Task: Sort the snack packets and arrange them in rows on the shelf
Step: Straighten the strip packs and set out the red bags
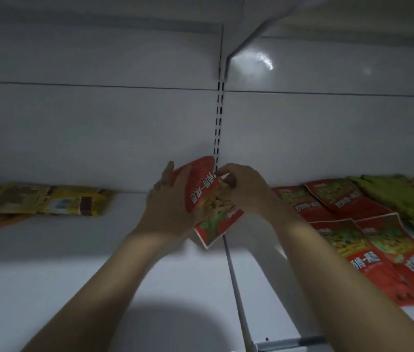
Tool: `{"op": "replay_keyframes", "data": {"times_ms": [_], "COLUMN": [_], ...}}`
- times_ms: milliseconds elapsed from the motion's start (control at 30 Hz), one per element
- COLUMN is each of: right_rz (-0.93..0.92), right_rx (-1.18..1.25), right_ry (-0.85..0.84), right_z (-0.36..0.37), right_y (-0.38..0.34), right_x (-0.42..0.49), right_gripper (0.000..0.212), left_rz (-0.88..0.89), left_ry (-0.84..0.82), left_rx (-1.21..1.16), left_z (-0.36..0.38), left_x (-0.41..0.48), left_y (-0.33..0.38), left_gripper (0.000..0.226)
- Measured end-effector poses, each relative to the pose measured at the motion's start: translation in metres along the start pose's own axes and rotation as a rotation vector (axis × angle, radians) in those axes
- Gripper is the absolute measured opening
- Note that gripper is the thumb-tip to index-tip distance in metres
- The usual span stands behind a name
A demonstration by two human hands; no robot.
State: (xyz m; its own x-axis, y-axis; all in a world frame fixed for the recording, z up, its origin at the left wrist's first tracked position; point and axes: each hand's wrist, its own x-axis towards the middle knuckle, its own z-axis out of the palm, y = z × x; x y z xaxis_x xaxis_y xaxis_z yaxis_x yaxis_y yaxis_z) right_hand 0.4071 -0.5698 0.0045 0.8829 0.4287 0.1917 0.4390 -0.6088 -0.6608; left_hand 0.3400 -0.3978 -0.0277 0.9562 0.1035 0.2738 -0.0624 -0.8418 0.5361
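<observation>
A red snack packet (209, 199) is held up above the white shelf (73, 250), near the middle. My left hand (170, 207) grips its left side, thumb up along the edge. My right hand (244, 189) pinches its upper right edge with curled fingers. Several matching red packets (353, 224) lie flat in rows on the shelf to the right. Green packets (399, 196) lie beyond them at the far right. Yellow packets (48, 199) lie against the back wall at the left.
A slotted upright (218, 128) runs down the white back panel behind the held packet. A metal divider rail (236, 288) splits the shelf front to back. Another shelf's underside and bracket (251, 34) hang overhead.
</observation>
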Motion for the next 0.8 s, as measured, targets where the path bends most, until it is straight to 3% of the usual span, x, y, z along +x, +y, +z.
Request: {"op": "replay_keyframes", "data": {"times_ms": [100, 167, 233, 300, 367, 433, 500, 567, 633, 700, 800], "right_rz": [-0.133, -0.200, -0.254, -0.319, -0.339, -0.292, -0.198, -0.057, 0.066, 0.164, 0.243], "right_rx": [-0.255, -0.409, -0.490, -0.564, -0.674, -0.676, -0.538, -0.490, -0.536, -0.547, -0.581], "right_ry": [-0.121, -0.155, -0.157, -0.098, 0.049, 0.244, 0.374, 0.333, 0.162, 0.015, -0.051], "right_z": [-0.037, -0.057, -0.073, -0.089, -0.108, -0.130, -0.149, -0.165, -0.175, -0.183, -0.190], "right_y": [-0.012, -0.020, -0.025, -0.026, -0.020, -0.007, 0.012, 0.039, 0.071, 0.101, 0.140], "right_x": [-0.002, -0.005, -0.010, -0.015, -0.019, -0.023, -0.034, -0.045, -0.057, -0.068, -0.079], "right_gripper": [0.028, 0.032, 0.034, 0.031, 0.030, 0.036, 0.044, 0.048, 0.050, 0.050, 0.047], "left_rz": [0.183, 0.281, 0.310, 0.257, 0.213, 0.179, 0.089, -0.074, -0.204, -0.300, -0.358], "left_ry": [0.032, 0.043, -0.010, -0.090, -0.118, -0.097, -0.065, -0.086, -0.142, -0.157, -0.152], "left_rx": [0.347, 0.374, 0.207, -0.016, -0.027, -0.082, -0.300, -0.581, -0.791, -0.904, -0.995], "left_z": [-0.005, -0.006, -0.004, 0.000, 0.005, 0.016, 0.033, 0.054, 0.077, 0.099, 0.131], "left_x": [0.015, 0.018, 0.024, 0.032, 0.039, 0.045, 0.048, 0.049, 0.048, 0.050, 0.055], "left_y": [0.021, 0.040, 0.059, 0.078, 0.093, 0.105, 0.117, 0.130, 0.143, 0.157, 0.177], "left_gripper": [0.122, 0.127, 0.113, 0.070, 0.033, 0.023, 0.018, 0.013, 0.011, 0.013, 0.012]}}
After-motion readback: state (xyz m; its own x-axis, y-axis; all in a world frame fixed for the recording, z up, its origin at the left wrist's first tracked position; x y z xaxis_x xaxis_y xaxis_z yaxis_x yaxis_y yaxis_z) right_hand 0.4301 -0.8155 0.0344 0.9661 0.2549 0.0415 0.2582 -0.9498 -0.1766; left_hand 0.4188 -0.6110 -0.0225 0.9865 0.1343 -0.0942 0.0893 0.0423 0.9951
